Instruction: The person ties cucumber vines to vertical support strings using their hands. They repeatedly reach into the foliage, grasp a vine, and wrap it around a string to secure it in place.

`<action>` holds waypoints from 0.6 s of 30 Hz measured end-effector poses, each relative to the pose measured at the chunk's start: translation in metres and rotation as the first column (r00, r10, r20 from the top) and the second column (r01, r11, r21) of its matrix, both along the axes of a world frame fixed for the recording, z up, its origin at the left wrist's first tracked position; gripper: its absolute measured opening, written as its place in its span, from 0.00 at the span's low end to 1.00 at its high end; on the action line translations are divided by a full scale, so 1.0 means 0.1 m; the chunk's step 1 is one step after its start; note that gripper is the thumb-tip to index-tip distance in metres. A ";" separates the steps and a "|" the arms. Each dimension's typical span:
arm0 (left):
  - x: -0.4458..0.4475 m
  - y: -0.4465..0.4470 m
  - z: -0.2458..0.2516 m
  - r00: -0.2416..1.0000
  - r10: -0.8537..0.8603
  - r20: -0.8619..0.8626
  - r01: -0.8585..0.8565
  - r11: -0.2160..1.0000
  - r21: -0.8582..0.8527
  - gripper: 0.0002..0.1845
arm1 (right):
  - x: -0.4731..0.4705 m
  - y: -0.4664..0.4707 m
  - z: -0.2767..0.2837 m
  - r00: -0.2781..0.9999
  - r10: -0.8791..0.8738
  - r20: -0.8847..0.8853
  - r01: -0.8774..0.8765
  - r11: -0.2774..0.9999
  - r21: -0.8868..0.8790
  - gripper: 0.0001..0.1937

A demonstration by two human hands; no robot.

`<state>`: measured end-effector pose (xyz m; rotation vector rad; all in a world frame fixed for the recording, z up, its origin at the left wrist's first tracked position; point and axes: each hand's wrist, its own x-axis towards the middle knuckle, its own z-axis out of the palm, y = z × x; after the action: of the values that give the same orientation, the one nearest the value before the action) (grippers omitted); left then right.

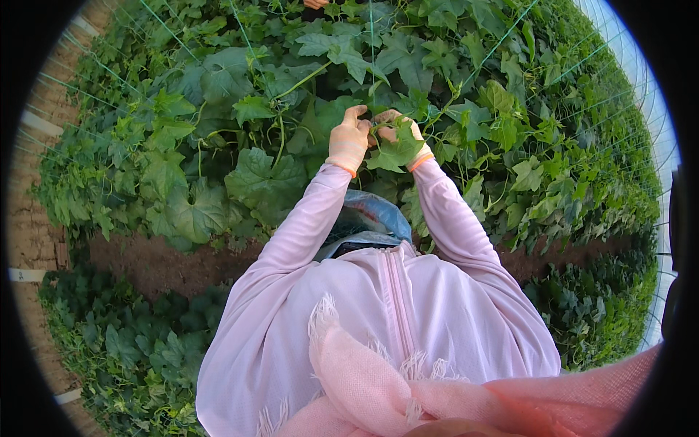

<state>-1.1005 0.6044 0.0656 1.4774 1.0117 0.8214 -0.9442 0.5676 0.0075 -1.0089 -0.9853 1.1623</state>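
Observation:
Both my hands wear pale knit gloves with orange cuffs and meet at a climbing vine in front of me. My left hand [349, 141] is curled at the vine's thin stem, beside a vertical green string [373, 90]. Close on its right, my right hand [413, 133] has its fingers bent around the same shoot. A broad lobed vine leaf [397, 152] hangs over that hand and hides part of the palm. The exact pinch between the fingertips is hard to make out.
Dense leafy vines [265, 177] spread ahead on green strings. Below my forearms hangs a blue plastic bag [382, 210] at my waist. Bare soil [164, 262] runs between the plant rows. At the top edge, part of another person's hand [315, 3] shows.

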 end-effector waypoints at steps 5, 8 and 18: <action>-0.04 0.00 -0.49 0.996 -0.076 -0.039 0.082 0.982 0.168 0.19 | 0.10 0.17 -0.52 0.743 -0.142 0.653 0.212 0.977 -0.029 0.13; -0.08 0.01 -0.24 0.984 -0.135 -0.113 0.147 0.983 0.112 0.15 | 0.13 0.16 -0.29 0.685 0.034 0.728 -0.004 0.999 -0.042 0.14; -0.01 0.02 -0.12 0.998 0.025 -0.051 -0.027 0.999 -0.026 0.11 | -0.41 0.06 1.61 0.962 0.042 0.268 -0.076 0.990 0.119 0.29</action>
<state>-1.1012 0.6059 0.0538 1.4711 1.0778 0.7893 -0.9850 0.5737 0.1682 -1.0547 -1.2943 1.0140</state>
